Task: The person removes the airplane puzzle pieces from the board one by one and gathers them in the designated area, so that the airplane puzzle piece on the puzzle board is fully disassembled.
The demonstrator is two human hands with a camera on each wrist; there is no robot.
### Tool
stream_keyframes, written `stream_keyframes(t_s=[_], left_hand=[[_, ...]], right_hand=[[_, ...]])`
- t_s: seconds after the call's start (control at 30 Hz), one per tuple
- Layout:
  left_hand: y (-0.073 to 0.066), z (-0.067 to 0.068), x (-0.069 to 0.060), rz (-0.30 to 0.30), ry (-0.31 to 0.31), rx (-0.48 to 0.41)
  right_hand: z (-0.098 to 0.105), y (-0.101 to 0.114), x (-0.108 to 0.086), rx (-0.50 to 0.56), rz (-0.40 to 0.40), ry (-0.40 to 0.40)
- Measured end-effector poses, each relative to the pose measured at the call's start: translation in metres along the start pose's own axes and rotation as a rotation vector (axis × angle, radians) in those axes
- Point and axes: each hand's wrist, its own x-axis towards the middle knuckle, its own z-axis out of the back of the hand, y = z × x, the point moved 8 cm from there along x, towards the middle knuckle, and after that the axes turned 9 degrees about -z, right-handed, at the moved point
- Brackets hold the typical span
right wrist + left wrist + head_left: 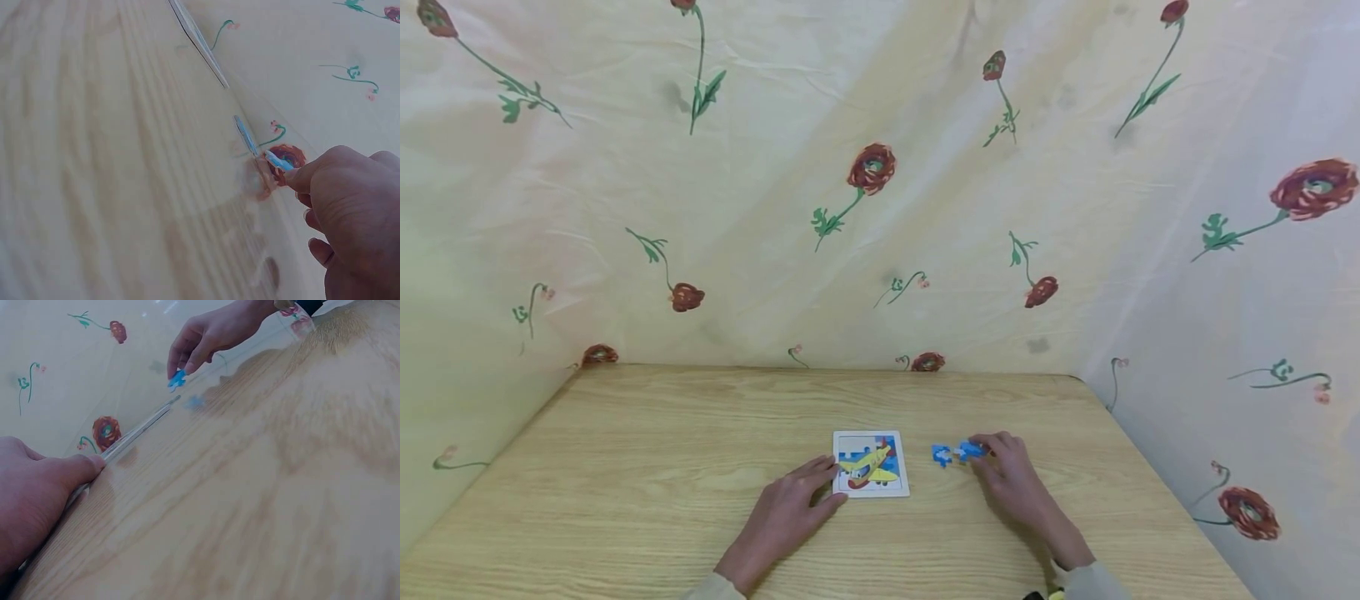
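A square jigsaw puzzle board with a white border lies flat on the table. Its picture is a yellow airplane on blue, and a pale gap shows in the upper left. At the board's left edge rests my left hand, its fingers fairly straight and its thumb by the near corner. My right hand pinches a blue puzzle piece between thumb and fingers, just above the table. Beside it, a loose blue puzzle piece lies on the table to the right of the board.
The wood-grain table meets a flower-patterned cloth at its back and sides. A small dark and yellow object shows partly at the bottom edge, near the right sleeve.
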Motion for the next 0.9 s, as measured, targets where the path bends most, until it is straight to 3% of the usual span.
stream_keyframes(t_s=[0.3,0.53,0.9], left_hand=[[0.001,0.000,0.000,-0.001,0.001,0.002],[0.002,-0.001,0.000,0.008,0.006,-0.002],[0.001,0.000,-0.001,0.001,-0.001,-0.019]], right_hand=[[0.000,-0.012,-0.001,-0.033,-0.013,0.031],[0.003,-0.014,-0.001,-0.030,0.019,0.033],[0.002,-0.016,-0.002,-0.063,-0.002,0.058]])
